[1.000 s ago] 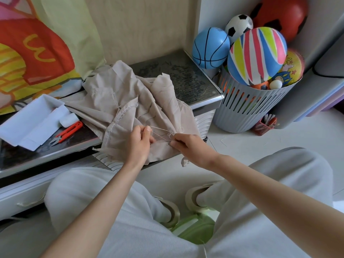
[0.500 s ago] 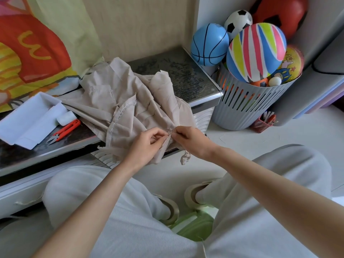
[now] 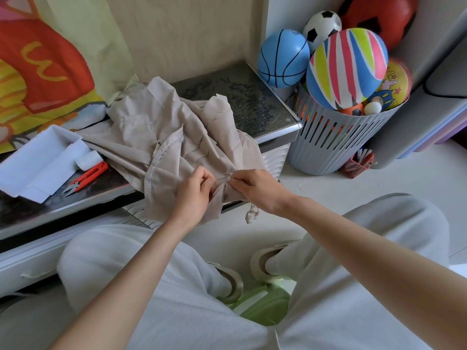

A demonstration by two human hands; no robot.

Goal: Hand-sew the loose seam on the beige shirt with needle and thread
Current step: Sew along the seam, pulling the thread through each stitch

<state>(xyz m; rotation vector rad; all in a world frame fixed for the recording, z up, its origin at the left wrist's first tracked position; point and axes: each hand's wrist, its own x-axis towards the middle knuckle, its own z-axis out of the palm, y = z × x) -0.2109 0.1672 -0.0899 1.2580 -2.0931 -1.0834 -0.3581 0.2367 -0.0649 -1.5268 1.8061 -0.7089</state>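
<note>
Dark, glossy tabletop [image 3: 255, 102] fills the corner against a pale wall, and the beige shirt [image 3: 174, 147] lies crumpled across it, its front part spilling over the near edge toward the person's lap. Both hands meet at that overhanging fold. The left hand [image 3: 194, 195] has its fingers curled and grips a bunch of the cloth. The right hand [image 3: 255, 186] comes in from the other side with its fingertips pressed together on the same fold, touching the left hand's fingers. A thin loop of pale thread [image 3: 228, 176] shows just above where they meet; a needle is too small to make out. On the left part of the table, orange snips [image 3: 87, 176] lie beside a small white roll [image 3: 88, 159] and an open white box [image 3: 38, 162], all just beside the shirt's edge. On the floor to the right of the table stands a grey slotted basket [image 3: 336, 140] heaped with balls, a striped ball [image 3: 347, 69] on top and a blue ball [image 3: 283, 59] next to it.
</note>
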